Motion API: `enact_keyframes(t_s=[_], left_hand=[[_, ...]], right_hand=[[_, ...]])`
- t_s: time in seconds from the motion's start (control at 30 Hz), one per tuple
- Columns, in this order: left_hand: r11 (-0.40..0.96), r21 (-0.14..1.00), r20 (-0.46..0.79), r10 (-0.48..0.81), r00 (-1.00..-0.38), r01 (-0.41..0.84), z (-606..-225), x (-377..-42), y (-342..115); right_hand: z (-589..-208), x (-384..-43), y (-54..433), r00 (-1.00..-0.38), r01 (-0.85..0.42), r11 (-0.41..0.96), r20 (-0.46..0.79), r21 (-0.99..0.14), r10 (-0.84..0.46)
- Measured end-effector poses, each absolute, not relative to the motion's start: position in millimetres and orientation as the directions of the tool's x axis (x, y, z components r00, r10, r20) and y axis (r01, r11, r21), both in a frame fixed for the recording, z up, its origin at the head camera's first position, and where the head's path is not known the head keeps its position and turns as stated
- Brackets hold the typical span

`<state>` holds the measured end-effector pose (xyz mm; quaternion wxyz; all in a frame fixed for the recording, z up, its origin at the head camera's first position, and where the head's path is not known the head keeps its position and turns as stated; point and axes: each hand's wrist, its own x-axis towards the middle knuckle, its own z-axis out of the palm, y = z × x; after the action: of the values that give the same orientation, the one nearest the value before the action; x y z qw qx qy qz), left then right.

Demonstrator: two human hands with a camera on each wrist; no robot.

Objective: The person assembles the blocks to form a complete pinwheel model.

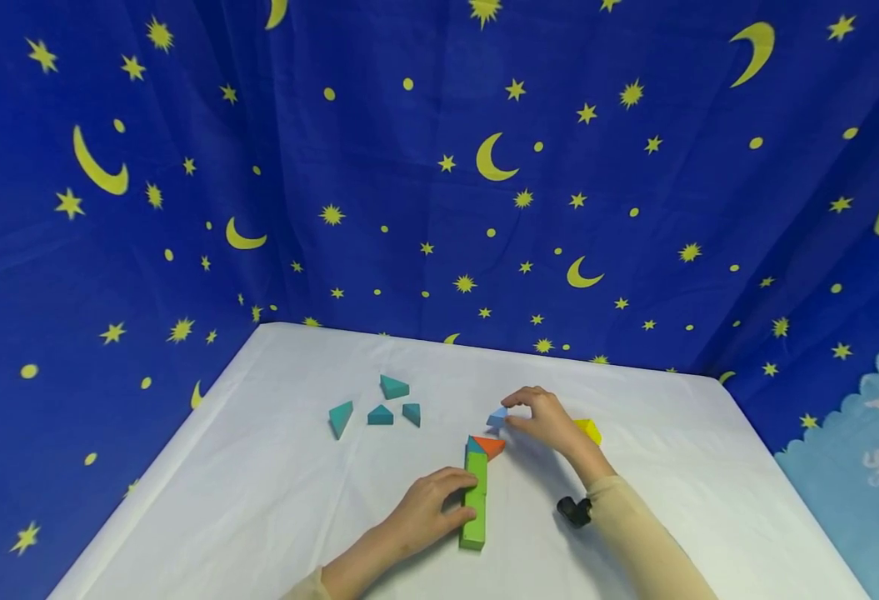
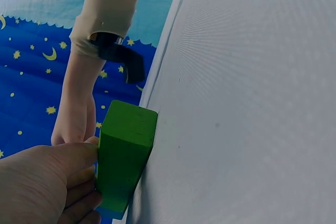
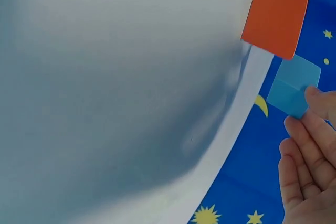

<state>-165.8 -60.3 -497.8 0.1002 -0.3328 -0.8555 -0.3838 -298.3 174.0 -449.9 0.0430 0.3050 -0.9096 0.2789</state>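
Note:
Two green blocks (image 1: pixel 475 508) lie end to end on the white table. My left hand (image 1: pixel 430 507) touches them from the left, thumb and fingertips along the same side; the left wrist view shows the thumb at the edge of the near green block (image 2: pixel 126 135). Beyond the far end sit a blue triangular block (image 1: pixel 473 445) and an orange triangular block (image 1: pixel 491 447), side by side. Between thumb and fingers, my right hand (image 1: pixel 547 421) pinches a light blue triangular block (image 1: pixel 496 417), just past the orange one. In the right wrist view that light blue block (image 3: pixel 295 86) shows close to the orange block's face.
Several teal triangular blocks (image 1: pixel 381 415) lie scattered at the back left. A yellow block (image 1: pixel 589 430) is partly hidden behind my right wrist. A black wrist device (image 1: pixel 574 512) sits at my right sleeve. Blue star-patterned cloth (image 1: pixel 379 175) hangs behind the table (image 1: pixel 274 467).

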Motion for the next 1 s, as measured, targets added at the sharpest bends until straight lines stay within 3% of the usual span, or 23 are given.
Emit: enact_keyframes(t_s=[1.0], left_hand=[[0.504, 0.583, 0.410, 0.494, -0.767, 0.637, -497.8, -164.7, -60.0]], right_hand=[[-463.3, -297.7, 154.5, -0.763, -0.595, 0.597, 0.146, -0.538, -0.630]])
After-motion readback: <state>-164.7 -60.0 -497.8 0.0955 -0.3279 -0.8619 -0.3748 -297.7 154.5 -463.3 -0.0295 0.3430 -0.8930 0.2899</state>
